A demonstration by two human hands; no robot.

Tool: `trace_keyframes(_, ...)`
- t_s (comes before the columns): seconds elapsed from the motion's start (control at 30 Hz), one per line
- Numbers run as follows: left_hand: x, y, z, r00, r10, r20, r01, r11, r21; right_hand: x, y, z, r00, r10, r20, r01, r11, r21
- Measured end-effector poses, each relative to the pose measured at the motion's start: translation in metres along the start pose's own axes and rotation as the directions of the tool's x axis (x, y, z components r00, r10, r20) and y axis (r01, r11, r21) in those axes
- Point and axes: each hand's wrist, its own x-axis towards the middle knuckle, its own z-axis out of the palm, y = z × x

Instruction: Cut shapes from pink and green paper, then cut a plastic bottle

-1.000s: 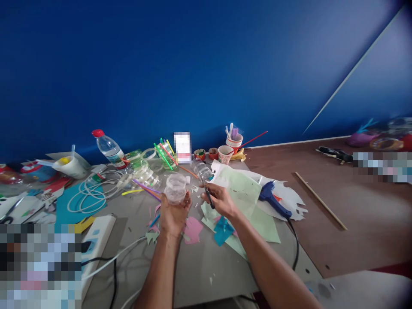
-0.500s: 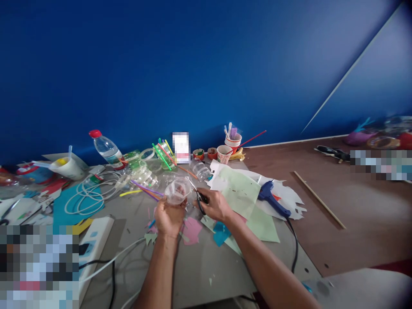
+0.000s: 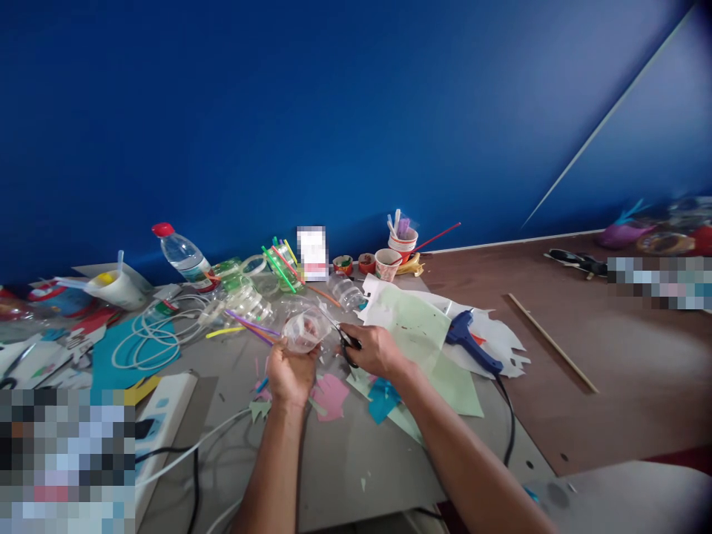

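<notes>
My left hand (image 3: 292, 369) is closed around a clear plastic cup-like piece (image 3: 305, 331), its round opening turned up toward me. Black-handled scissors (image 3: 348, 343) are gripped in my right hand (image 3: 374, 350), with the fingers in the handles. Their blades point up and left, close to the right rim of the clear piece; whether they touch it I cannot tell. Pink paper scraps (image 3: 330, 397) lie under and beside my left wrist. A blue paper scrap (image 3: 383, 400) rests below my right hand.
A blue glue gun (image 3: 472, 343) lies on white and green paper (image 3: 417, 319) at the right. Behind stand a water bottle (image 3: 186, 259), paper cups (image 3: 388, 265) and colored straws (image 3: 279, 268). On the left are a coiled white cable (image 3: 159, 348) and a power strip (image 3: 167, 415). A wooden stick (image 3: 550, 341) lies far right.
The scissors have shifted slightly toward the clear piece's rim, and their blades look more closed. My left hand has moved and tilted the piece a little.
</notes>
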Motion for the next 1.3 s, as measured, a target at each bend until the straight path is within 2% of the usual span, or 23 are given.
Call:
trace_keyframes(0.2,-0.001,0.002,0.003,0.999,-0.004,-0.046,0.005,1.0,0.019,0.001,0.004,-0.002,0.999,-0.024,0.033,0.023,1.0,0.017)
trace_keyframes(0.4,-0.001,0.005,0.003,0.998,-0.024,-0.057,0.028,0.998,0.06,-0.001,0.008,-0.009,0.997,0.002,-0.082,0.014,0.981,0.192)
trace_keyframes(0.53,-0.001,0.004,0.004,0.995,-0.055,-0.082,0.062,0.994,0.093,-0.002,0.01,-0.012,0.997,0.015,-0.074,0.008,0.953,0.303)
trace_keyframes(0.63,0.0,0.003,0.005,0.993,-0.058,-0.103,0.067,0.994,0.087,-0.001,0.011,-0.004,0.997,0.044,-0.058,-0.009,0.864,0.504)
trace_keyframes(0.73,0.001,0.002,0.005,0.991,-0.007,-0.132,0.015,0.998,0.06,0.002,0.01,0.007,0.994,0.095,-0.053,-0.031,0.71,0.703)
trace_keyframes(0.83,0.002,0.002,0.002,0.993,0.045,-0.112,-0.041,0.998,0.038,0.005,0.006,0.014,0.983,0.17,-0.062,-0.052,0.589,0.806)
trace_keyframes(0.93,0.003,0.003,-0.002,0.994,0.063,-0.092,-0.062,0.998,0.019,0.007,0.002,0.018,0.97,0.235,-0.068,-0.068,0.524,0.849)
trace_keyframes(1.0,0.004,0.005,-0.004,0.992,0.075,-0.098,-0.075,0.997,0.004,0.006,0.001,0.021,0.973,0.226,-0.052,-0.084,0.552,0.83)
trace_keyframes(1.17,0.003,0.007,-0.004,0.991,0.132,-0.035,-0.133,0.99,-0.036,0.003,0.0,0.031,0.993,0.116,-0.001,-0.088,0.758,0.647)
trace_keyframes(1.3,0.002,0.005,-0.001,0.978,0.205,0.025,-0.204,0.978,-0.037,0.001,0.0,0.032,0.996,0.084,0.021,-0.081,0.824,0.56)
